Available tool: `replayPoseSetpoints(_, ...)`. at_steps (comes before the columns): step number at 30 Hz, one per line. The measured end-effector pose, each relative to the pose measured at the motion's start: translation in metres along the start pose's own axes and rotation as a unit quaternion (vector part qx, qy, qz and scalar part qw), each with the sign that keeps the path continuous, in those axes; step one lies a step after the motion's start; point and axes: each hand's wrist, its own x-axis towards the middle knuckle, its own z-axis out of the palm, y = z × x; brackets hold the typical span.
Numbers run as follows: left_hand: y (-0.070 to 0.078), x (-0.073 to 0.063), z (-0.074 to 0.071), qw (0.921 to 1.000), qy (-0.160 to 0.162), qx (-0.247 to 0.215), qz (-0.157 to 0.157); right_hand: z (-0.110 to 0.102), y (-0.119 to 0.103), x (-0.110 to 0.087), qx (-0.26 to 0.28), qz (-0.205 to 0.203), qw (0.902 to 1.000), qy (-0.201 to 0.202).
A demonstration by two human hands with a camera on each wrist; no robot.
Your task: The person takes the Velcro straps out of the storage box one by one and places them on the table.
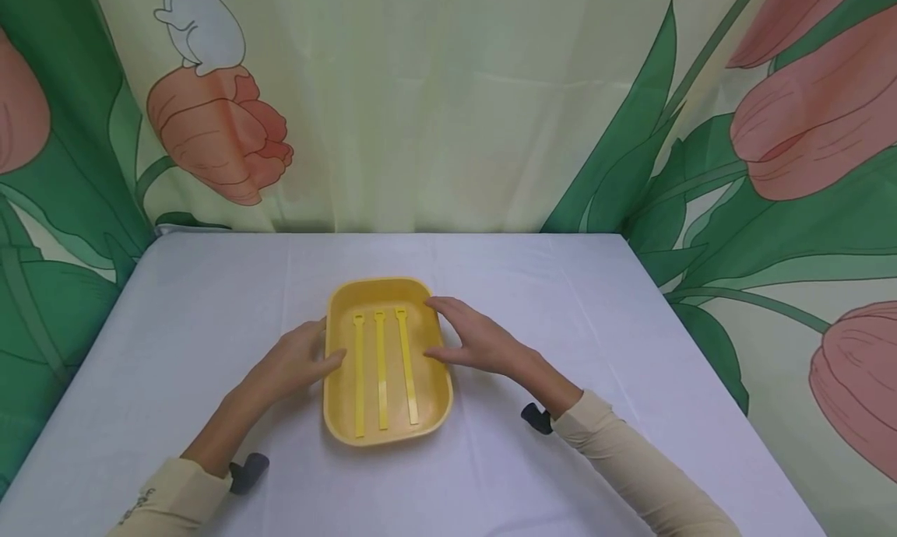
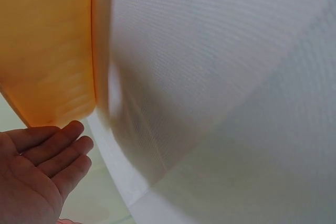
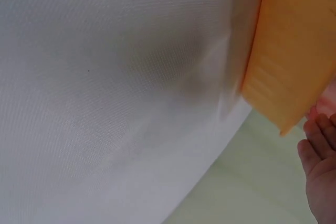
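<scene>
A yellow rectangular tray (image 1: 388,439) with rounded corners sits on the white cloth. In it, three flat yellow strips with small slotted heads, like cable ties (image 1: 381,370), lie side by side lengthwise, heads toward the far end. My left hand (image 1: 297,358) is at the tray's left side, thumb over the rim and fingers along the outer wall. On the other side, my right hand (image 1: 480,338) has thumb and fingers spread at the right rim. Both wrist views show straight fingers beside the tray's orange-looking outer wall (image 2: 47,45), the right fingers (image 3: 317,137) just off its corner.
A white cloth covers the table (image 1: 561,311), whose far edge meets a pale curtain (image 1: 448,109) printed with tulips and a white animal figure. Dark wrist-worn devices (image 1: 248,473) sit below both wrists, next to the beige sleeves (image 1: 631,467).
</scene>
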Motion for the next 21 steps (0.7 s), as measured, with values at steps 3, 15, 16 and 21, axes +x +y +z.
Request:
replayPoseSetpoints(3, -0.001, 0.001, 0.001, 1.0, -0.001, -0.001, 0.0, 0.002, -0.001, 0.002, 0.006, -0.019, 0.9998, -0.003)
replayPoseSetpoints(15, -0.002, 0.002, 0.003, 0.9996, -0.001, -0.01, -0.026, 0.011, -0.006, 0.013, 0.027, -0.03, 0.9988, -0.028)
replayPoseSetpoints(16, -0.002, 0.002, 0.003, 0.9996, -0.001, -0.01, -0.028, 0.012, -0.007, 0.014, 0.029, -0.029, 0.9987, -0.032)
replayPoseSetpoints(21, 0.0, 0.003, 0.004, 0.9991, -0.004, -0.011, -0.041, 0.014, -0.009, 0.018, 0.034, -0.031, 0.998, -0.043)
